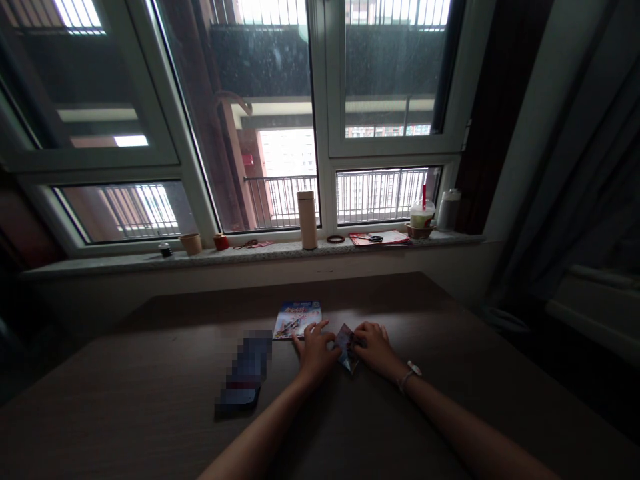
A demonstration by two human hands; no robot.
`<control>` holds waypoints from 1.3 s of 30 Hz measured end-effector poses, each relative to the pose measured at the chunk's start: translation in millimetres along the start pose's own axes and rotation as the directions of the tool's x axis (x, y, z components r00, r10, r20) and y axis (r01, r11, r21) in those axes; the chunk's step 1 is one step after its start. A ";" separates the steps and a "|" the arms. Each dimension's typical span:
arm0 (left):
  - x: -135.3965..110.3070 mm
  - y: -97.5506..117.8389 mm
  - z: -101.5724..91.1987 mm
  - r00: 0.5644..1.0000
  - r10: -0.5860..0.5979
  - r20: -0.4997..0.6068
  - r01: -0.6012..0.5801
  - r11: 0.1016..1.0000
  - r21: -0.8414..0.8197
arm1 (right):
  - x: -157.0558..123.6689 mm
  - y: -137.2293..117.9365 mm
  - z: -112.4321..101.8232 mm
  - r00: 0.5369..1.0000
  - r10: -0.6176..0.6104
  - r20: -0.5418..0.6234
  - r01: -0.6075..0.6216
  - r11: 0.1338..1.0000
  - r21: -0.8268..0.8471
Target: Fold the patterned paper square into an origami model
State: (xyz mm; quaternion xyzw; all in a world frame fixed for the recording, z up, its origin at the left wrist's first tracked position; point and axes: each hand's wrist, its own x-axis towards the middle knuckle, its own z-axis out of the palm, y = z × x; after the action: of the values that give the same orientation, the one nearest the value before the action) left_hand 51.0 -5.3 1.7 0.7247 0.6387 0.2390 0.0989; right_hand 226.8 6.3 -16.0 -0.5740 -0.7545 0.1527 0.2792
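Observation:
A small folded paper (pixel 347 352) with a dark, colourful print lies on the brown table between my hands, its shape pointed towards me. My left hand (pixel 317 355) pinches at the paper's left edge, with some fingers raised and spread over the lower corner of a printed leaflet (pixel 297 317). On the opposite edge, the curled fingers of my right hand (pixel 376 348) press and hold the paper. Part of the paper is hidden under my fingertips. A bracelet (pixel 410 375) circles my right wrist.
A phone (pixel 250 399), mostly blurred out, lies left of my hands on the table (pixel 150 373). Along the windowsill stand a paper cup (pixel 191 244), a beige bottle (pixel 307 221), scissors (pixel 375 239) on red-edged papers, a drink cup with straw (pixel 423 215) and a grey bottle (pixel 449 211).

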 end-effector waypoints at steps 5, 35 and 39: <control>1.2 -2.0 -1.3 1.000 -0.003 -0.004 0.003 1.000 -0.008 | 2.7 14.9 -7.6 0.994 -0.104 0.041 0.097 0.984 0.152; 1.2 -2.7 0.0 1.000 0.011 0.013 -0.011 1.000 -0.002 | 0.5 20.2 -9.5 0.978 -0.209 -0.025 0.210 0.961 0.181; 0.4 -4.0 -0.6 0.999 0.000 0.040 -0.001 1.000 0.019 | 0.1 17.2 -9.4 0.979 -0.199 -0.041 0.203 0.968 0.149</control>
State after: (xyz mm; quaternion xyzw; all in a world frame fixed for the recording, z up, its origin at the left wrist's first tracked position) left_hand 47.2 -4.4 0.6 0.7302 0.6388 0.2185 0.1048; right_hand 245.9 10.6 -18.0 -0.4735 -0.7913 0.1733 0.3459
